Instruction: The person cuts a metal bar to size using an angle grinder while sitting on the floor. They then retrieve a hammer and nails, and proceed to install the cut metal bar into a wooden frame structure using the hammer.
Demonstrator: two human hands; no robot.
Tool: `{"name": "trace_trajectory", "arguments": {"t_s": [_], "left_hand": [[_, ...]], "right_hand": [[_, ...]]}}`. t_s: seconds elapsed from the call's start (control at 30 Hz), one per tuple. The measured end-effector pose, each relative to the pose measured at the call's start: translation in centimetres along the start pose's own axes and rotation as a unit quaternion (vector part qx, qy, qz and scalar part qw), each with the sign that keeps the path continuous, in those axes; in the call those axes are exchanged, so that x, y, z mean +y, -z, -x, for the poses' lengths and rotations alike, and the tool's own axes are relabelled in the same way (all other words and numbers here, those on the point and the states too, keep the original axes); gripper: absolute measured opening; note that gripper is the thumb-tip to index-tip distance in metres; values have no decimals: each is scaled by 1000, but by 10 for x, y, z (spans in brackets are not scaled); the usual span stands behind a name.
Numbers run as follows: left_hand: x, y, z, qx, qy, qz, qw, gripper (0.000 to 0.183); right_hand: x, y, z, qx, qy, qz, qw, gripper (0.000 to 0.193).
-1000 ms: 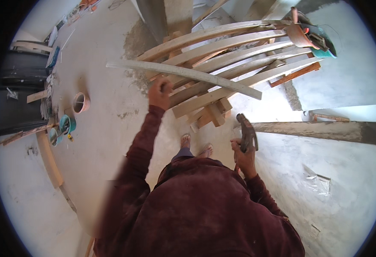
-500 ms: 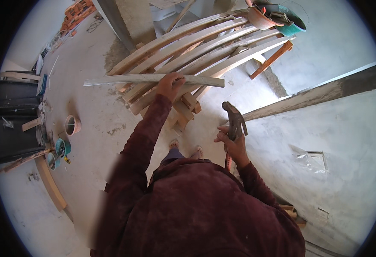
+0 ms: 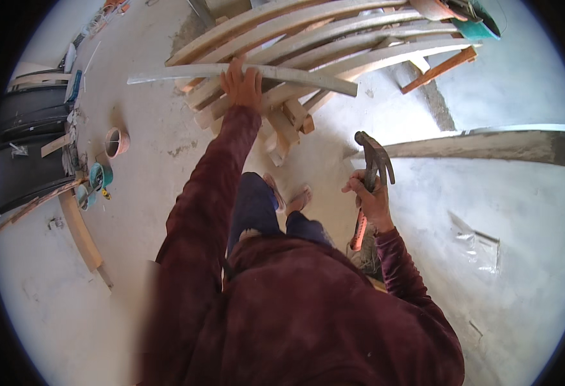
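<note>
A long, pale grey straight strip, perhaps a batten or metal profile, lies across the near left ends of several stacked beams. My left hand rests over its middle with the fingers spread, covering part of it. Whether the thumb hooks under the strip is hidden. On the right, my right hand is closed around a claw hammer, gripping it high near the head. The head points up and away from me, and the orange-red lower handle shows below my fist.
Long wooden beams lie raised ahead on short wood blocks. Buckets stand at their far right end. A reddish wooden prop slants nearby. Left are a clay-coloured pot, a teal bucket and a plank.
My view has shifted, so the beams sit higher in the picture and my legs show more. My left hand's fingers have spread from a pinch on the strip. The hammer stays in my right hand.
</note>
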State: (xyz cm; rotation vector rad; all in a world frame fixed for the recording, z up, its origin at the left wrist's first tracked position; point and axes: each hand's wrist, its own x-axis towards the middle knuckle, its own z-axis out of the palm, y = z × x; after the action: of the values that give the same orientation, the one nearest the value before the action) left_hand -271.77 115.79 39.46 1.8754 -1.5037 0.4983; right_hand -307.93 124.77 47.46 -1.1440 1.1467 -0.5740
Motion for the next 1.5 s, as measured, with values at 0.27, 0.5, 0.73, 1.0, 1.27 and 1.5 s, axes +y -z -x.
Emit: {"name": "trace_trajectory", "arguments": {"t_s": [0.27,0.5,0.73,1.0,1.27,1.5], "left_hand": [[-8,-2,6,-47,38,-4,998,8],[-4,-7,-5,-70,2,-3,998,6],[-3,-2,0,-112,29,21,993,11],[-2,-1,-1,-150,32,23,988,12],[-117,-14,-118,-99,48,-210,972,29],[-200,-49,-151,-311,242,-118,911,21]], "right_hand": [[-91,-24,-95,26,246,317,916,17],[-108,-18,-264,31,275,482,831,34],[-108,-9,-332,27,325,480,814,31],[-109,-16,-376,24,368,519,771,20],[-159,-35,-449,-1,455,518,724,11],[-157,-58,-501,-37,387,502,773,15]]}}
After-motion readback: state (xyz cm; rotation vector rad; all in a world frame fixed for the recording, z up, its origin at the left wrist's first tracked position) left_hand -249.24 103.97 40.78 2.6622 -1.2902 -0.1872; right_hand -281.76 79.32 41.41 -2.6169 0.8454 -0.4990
